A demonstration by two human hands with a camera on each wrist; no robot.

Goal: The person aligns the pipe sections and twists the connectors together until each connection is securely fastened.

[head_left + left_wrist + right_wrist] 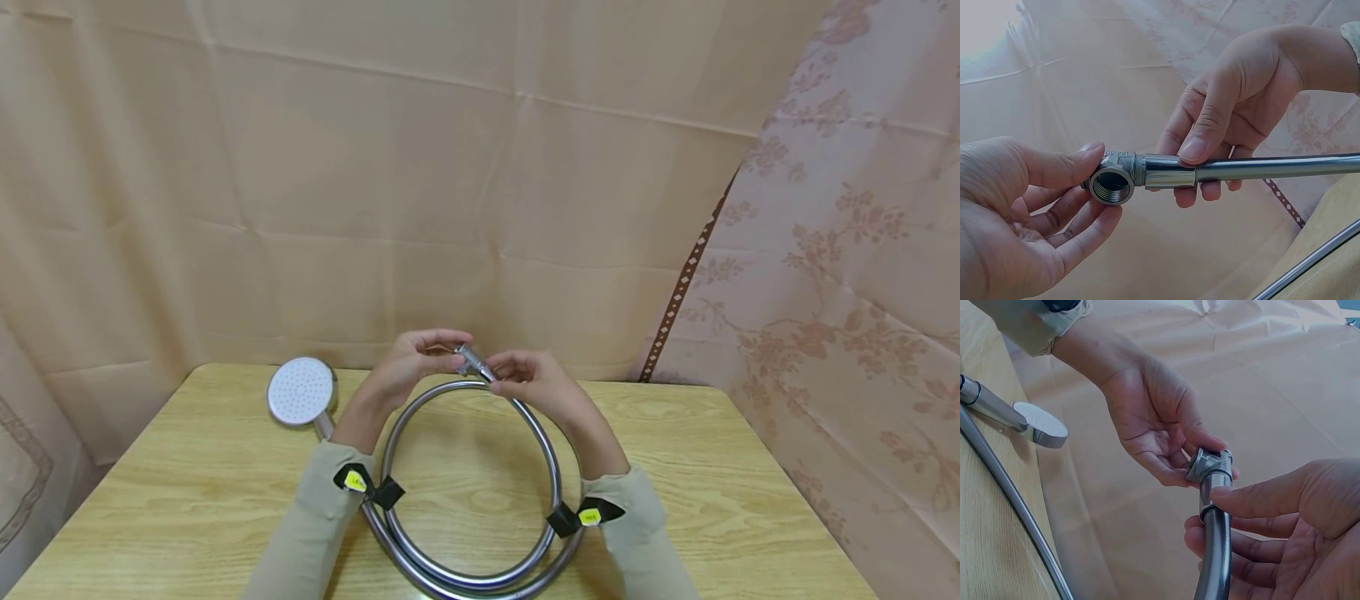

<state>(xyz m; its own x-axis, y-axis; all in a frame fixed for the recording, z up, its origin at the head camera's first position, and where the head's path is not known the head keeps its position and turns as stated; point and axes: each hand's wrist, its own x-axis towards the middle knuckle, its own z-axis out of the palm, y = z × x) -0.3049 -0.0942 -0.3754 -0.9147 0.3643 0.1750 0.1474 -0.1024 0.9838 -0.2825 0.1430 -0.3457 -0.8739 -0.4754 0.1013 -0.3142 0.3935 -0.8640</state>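
Observation:
My left hand (397, 371) pinches a metal tee fitting (1124, 165) between thumb and fingers, its threaded opening facing the left wrist camera. Against it sits the chrome collar (1161, 171) at one end of a shower hose (1272, 167). With thumb and fingers my right hand (542, 385) grips this collar where the hose begins. Collar and fitting are in line and touch; how far their threads engage is hidden. In the head view the rest of the silvery hose (557, 479) loops below both hands over the table.
A round white-faced shower head (300, 392) lies at the table's left, its handle partly behind my left forearm. The wooden table (697, 467) ends at a beige curtain (360, 208) behind, with a flowered cloth (847, 333) on the right.

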